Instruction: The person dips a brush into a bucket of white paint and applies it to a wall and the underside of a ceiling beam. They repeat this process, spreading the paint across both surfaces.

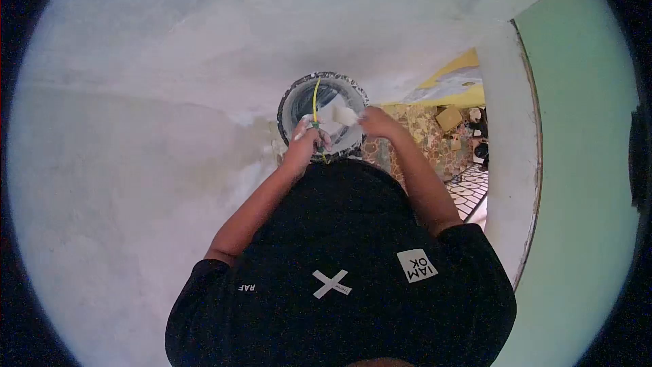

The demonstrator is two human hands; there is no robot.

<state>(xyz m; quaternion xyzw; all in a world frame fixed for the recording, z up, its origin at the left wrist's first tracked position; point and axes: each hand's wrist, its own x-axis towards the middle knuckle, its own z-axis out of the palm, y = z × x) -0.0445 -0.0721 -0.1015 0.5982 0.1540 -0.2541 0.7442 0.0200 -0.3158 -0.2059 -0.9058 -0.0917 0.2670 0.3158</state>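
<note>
A round bucket (288,98), its dark rim crusted with white splatter, is in front of my body. Whitish paste coats its inner wall. Across its mouth runs a thin yellow handle (315,98) with a green part near the grip. My left hand (307,141), smeared with white, is closed around this handle on the near side. At the right rim my right hand (375,124) is closed on a pale, flat scraper (345,116) that reaches over the bucket's inside. The scraper's grip is hidden by my fingers.
A grey plastered wall (149,163) spreads across the left and top. To the right are a pale wall edge and a green wall (584,129). Far below, a stone-patterned floor (418,126) holds a tan box (449,118) and several small items beside a yellow wall section (462,64).
</note>
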